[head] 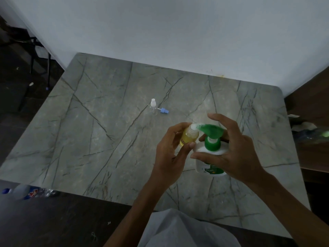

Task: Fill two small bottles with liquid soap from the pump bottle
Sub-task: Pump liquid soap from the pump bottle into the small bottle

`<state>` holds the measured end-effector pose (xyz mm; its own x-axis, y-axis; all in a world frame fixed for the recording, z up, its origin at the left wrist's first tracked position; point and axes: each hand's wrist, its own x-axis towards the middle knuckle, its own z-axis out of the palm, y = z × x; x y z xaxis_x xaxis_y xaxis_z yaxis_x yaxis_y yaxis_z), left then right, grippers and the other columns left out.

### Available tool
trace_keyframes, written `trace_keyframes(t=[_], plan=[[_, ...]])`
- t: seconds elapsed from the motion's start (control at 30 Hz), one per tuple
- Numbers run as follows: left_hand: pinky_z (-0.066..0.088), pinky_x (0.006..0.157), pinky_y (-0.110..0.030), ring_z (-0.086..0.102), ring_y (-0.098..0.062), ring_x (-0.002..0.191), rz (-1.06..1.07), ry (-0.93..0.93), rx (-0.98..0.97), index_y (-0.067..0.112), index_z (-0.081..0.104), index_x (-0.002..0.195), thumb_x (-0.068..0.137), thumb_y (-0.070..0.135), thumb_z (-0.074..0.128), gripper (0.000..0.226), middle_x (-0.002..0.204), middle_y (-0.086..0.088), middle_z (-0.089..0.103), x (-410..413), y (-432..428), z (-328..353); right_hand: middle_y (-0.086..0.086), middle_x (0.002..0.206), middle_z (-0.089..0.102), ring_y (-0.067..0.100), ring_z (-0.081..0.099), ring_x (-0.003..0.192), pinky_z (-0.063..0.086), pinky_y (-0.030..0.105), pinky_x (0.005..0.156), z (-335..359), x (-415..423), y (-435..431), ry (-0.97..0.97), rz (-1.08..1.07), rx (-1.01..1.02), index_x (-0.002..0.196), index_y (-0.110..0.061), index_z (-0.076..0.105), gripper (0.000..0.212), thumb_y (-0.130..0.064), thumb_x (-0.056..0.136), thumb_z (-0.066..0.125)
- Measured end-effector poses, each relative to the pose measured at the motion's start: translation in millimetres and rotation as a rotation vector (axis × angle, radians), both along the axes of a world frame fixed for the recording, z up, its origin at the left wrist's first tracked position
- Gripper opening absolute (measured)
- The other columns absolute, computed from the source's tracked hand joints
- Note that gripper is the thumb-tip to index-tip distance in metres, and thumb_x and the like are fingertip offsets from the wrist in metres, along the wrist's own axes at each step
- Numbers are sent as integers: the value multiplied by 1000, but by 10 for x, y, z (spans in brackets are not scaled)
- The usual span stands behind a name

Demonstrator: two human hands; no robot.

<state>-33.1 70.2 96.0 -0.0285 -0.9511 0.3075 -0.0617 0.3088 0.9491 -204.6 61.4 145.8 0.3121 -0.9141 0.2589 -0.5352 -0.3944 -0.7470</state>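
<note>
The left hand [170,150] grips a small bottle [189,138] of yellow liquid, its open neck under the green pump [211,132] spout. The right hand [229,148] wraps the white pump bottle [210,163] on the counter [106,132], forefinger raised above the pump. Pressing slowly with the neck kept under the spout should avoid spills. A 2nd clear bottle [153,107] stands well apart beside a blue cap [163,110]. Label text is unreadable.

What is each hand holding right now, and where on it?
Left hand grips the small yellow bottle around its body. Right hand holds the pump bottle by its shoulder, below the green pump head.
</note>
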Motion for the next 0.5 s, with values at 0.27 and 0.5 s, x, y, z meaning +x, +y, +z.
trace_keyframes(t=[0.27, 0.5], plan=[[54, 88, -21, 66, -10, 108, 0, 53, 6, 24, 49, 125, 93, 28, 59, 33, 119, 19, 61, -95, 9, -6, -4, 107, 66, -2, 65, 95, 53, 13, 77, -175, -66, 28, -90, -54, -37, 132, -17, 38, 93, -36, 56, 87], [54, 88, -20, 66, -9, 108, -5, 23, 32, 26, 51, 122, 93, 28, 60, 31, 118, 21, 62, -143, 22, -30, -9, 103, 66, -4, 65, 94, 52, 12, 77, -268, -163, 8, -117, -67, 1, 133, -19, 38, 96, -34, 53, 88]])
